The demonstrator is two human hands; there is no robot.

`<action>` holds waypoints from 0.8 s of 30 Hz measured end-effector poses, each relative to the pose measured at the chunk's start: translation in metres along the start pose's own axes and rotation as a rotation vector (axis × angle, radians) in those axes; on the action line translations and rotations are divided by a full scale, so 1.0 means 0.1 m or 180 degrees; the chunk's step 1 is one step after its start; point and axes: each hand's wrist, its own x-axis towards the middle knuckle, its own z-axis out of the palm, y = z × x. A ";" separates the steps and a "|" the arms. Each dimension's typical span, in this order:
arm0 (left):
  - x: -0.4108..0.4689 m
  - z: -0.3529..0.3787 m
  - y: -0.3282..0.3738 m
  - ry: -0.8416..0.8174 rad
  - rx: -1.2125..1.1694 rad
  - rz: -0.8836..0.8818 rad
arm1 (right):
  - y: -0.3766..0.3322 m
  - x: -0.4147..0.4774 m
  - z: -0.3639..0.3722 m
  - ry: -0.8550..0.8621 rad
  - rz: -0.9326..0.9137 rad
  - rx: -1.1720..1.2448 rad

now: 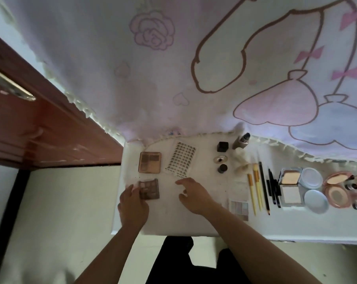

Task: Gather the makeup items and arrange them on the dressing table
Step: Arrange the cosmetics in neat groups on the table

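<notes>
The dark palette (149, 189) is square, with small brown and pink pans, lying flat near the tabletop's (173, 222) left edge, toward the front. The left hand (133, 208) has its fingertips on the palette's left side; whether it grips or just touches is hard to tell. The right hand (194, 196) hovers half open just right of it, fingers spread and curled, holding nothing.

Behind the dark palette lies a lighter tan palette (150, 162), and beside that a sticker sheet (180, 159) with rows of small dark shapes. Further right stand 2 dark jars (222, 146) and a bottle (241, 141). Toward the right edge lie yellow brushes (255, 189), black pencils (273, 189), open compacts (290, 186) and a pale palette (239, 208).

Items at the far right are cut off by the frame. A pink patterned cloth (153, 68) covers the tabletop's back edge.
</notes>
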 end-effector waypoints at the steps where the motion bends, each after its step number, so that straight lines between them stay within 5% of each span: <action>1: 0.01 0.01 -0.12 -0.0035 0.0042 0.0199 | -0.09 0.06 0.06 -0.0166 -0.0168 -0.0218; 11: 0.11 -0.05 -0.36 -0.0083 -0.0005 0.0634 | -0.45 0.44 0.46 -0.0117 -0.0895 -0.2015; 20: 0.16 -0.12 -0.22 -0.0189 -0.0026 0.0449 | -0.27 0.21 0.26 0.0199 -0.0251 -0.0585; 22: 0.19 -0.17 -0.08 0.0035 -0.0577 0.0287 | -0.24 0.11 0.12 0.0363 -0.0157 -0.0091; 24: 0.20 -0.35 0.20 -0.0432 -0.1680 -0.0470 | -0.24 0.01 -0.06 0.0549 -0.0185 0.0266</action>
